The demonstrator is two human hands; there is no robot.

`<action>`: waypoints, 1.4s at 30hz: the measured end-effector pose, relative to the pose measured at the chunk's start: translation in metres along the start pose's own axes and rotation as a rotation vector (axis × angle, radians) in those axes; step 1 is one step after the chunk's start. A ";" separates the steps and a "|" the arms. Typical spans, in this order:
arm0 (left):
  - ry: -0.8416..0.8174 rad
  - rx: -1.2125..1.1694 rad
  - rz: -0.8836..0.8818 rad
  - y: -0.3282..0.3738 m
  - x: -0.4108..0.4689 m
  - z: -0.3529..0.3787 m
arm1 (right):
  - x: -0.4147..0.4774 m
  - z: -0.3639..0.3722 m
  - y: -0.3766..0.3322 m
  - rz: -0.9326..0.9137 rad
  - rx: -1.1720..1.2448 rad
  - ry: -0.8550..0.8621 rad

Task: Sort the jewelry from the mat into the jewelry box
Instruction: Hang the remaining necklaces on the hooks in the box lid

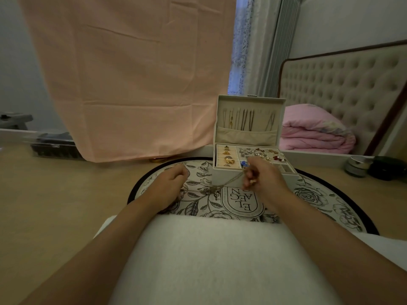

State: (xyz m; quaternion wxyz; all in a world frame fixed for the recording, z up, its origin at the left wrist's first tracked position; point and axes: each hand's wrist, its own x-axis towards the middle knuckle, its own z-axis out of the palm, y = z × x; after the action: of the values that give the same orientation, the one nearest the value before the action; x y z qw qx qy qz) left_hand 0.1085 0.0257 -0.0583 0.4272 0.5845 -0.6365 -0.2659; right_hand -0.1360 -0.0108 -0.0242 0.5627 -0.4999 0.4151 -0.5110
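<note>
A cream jewelry box (224,180) stands open at the back of a round floral mat (312,197). Its lid holds several hanging necklaces (246,119). The tray holds rings (228,158) on the left and many earrings (259,153) on the right. My right hand (262,177) is in front of the box and pinches a thin chain necklace (231,181). The chain slopes down to a tangled pile (209,190) on the mat. My left hand (169,183) rests on the mat to the left of the pile, fingers curled; whether it holds anything is hidden.
A pink cloth (132,73) hangs behind the mat. A clear plastic case (55,147) sits at the left. Small jars (357,167) stand at the right. A tufted headboard (341,89) and pink quilt (315,130) are behind the box. A white pillow (209,256) lies on my lap.
</note>
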 end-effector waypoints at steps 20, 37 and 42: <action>-0.082 0.866 0.256 0.009 0.002 0.014 | -0.011 0.002 0.006 -0.363 -1.461 -0.432; 0.187 0.539 0.104 0.007 -0.001 0.018 | -0.005 -0.005 0.015 0.034 -0.587 -0.301; 0.168 0.770 0.162 0.012 -0.001 0.016 | -0.005 -0.010 0.014 0.067 -0.540 -0.345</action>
State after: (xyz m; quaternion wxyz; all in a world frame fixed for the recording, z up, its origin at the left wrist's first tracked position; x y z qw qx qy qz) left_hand 0.0884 0.0264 -0.0571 0.2472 0.6695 -0.6964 0.0753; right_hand -0.1438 -0.0075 -0.0395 0.4880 -0.6966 0.4505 -0.2715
